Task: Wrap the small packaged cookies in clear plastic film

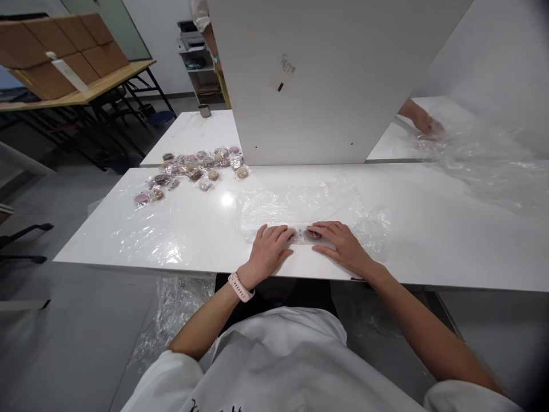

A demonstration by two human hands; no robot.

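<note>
A sheet of clear plastic film [300, 200] lies crinkled on the white table in front of me. Along its near edge, dark brown round pieces [314, 233] sit within the film; what kind they are I cannot make out. My left hand [269, 252] curls its fingers over the left end of this edge, with the thumb on the near side. At the right end, my right hand [341, 245] presses its fingertips on a brown piece through the film, its thumb close to the table. Both hands partly hide the pieces.
Several film-wrapped round pieces [195, 171], brown, pink and tan, lie at the back left. A white upright panel [309, 86] rises behind the table. At right, another person's hand [422, 121] touches loose film [484, 160]. A metal cup [205, 110] stands farther back.
</note>
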